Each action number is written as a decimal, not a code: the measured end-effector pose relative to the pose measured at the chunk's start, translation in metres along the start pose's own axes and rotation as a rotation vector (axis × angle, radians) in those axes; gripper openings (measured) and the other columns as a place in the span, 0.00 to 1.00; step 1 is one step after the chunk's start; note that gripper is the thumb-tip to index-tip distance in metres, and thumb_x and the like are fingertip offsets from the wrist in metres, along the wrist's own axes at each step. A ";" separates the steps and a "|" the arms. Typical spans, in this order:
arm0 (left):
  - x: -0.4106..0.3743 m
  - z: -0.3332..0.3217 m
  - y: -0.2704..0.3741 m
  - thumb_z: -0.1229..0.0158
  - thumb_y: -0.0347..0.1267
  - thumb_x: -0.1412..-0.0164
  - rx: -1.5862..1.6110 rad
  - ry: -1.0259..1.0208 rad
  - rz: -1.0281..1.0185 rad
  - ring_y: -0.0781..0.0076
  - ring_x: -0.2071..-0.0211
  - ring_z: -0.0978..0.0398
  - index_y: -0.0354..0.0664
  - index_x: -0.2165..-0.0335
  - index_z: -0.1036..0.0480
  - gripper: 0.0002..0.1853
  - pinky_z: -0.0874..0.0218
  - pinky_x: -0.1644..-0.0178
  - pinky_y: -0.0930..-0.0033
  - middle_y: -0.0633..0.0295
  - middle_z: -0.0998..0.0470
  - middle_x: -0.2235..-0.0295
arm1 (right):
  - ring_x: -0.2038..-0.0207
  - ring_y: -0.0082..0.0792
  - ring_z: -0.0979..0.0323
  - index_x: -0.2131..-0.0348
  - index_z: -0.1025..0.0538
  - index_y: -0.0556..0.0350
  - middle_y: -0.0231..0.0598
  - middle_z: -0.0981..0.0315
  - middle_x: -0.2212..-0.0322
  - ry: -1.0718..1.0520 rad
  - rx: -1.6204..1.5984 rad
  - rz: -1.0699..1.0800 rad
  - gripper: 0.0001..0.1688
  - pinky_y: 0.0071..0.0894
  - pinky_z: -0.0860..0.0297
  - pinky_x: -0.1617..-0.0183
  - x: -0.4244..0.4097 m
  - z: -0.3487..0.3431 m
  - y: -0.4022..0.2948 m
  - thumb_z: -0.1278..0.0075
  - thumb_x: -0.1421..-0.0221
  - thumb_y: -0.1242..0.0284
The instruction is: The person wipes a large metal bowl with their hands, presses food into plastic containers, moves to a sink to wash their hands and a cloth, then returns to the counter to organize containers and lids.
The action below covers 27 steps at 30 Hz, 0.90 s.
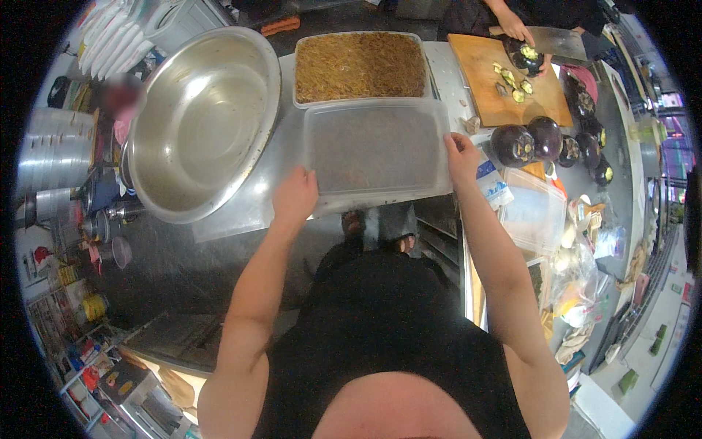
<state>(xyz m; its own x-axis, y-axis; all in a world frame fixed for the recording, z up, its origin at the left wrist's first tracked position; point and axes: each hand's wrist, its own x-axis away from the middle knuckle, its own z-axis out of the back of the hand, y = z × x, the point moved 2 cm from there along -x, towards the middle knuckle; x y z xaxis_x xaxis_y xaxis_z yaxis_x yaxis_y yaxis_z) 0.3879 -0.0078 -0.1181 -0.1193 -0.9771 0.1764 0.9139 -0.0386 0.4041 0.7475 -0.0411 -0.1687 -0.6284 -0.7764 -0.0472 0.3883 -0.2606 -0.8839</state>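
Observation:
A frosted rectangular plastic tub lies in front of me on the metal table, its top apparently covered by a lid. Whatever is inside shows only as a dim grey-brown tone. My left hand grips its near left edge, the fingers partly hidden and slightly blurred. At the right edge, my right hand holds the rim with the thumb on top. Directly behind stands a second clear tub, filled with brown and yellowish shredded food.
A large steel basin stands at left on the table. At far right, a co-worker's hands work with a cleaver and a round eggplant over a wooden cutting board. Several dark eggplants lie nearer, beside clear plastic containers.

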 end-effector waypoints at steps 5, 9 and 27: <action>-0.007 -0.015 -0.006 0.57 0.42 0.39 -0.049 -0.006 -0.009 0.39 0.70 0.28 0.37 0.70 0.33 0.18 0.38 0.66 0.44 0.42 0.26 0.74 | 0.67 0.44 0.29 0.60 0.24 0.58 0.53 0.28 0.72 -0.025 0.160 0.100 0.18 0.37 0.34 0.62 -0.002 -0.002 0.000 0.49 0.48 0.66; -0.002 -0.028 -0.017 0.59 0.42 0.38 0.063 0.010 -0.045 0.37 0.70 0.29 0.36 0.70 0.33 0.18 0.39 0.67 0.42 0.40 0.27 0.74 | 0.67 0.51 0.31 0.57 0.26 0.57 0.54 0.31 0.72 -0.006 0.347 0.197 0.19 0.42 0.35 0.63 0.009 -0.002 0.012 0.53 0.45 0.66; 0.009 -0.043 -0.038 0.60 0.46 0.38 0.242 0.022 0.031 0.42 0.68 0.28 0.34 0.69 0.30 0.24 0.39 0.64 0.51 0.43 0.26 0.74 | 0.71 0.43 0.27 0.56 0.26 0.58 0.55 0.28 0.77 -0.133 0.200 0.053 0.22 0.36 0.34 0.64 0.034 0.005 0.019 0.53 0.45 0.62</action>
<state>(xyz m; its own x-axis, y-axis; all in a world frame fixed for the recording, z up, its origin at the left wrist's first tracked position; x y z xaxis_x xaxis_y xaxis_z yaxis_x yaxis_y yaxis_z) 0.3689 -0.0239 -0.1700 -0.0814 -0.9815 0.1736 0.7973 0.0404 0.6022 0.7371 -0.0753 -0.1846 -0.5148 -0.8571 -0.0176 0.5522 -0.3157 -0.7716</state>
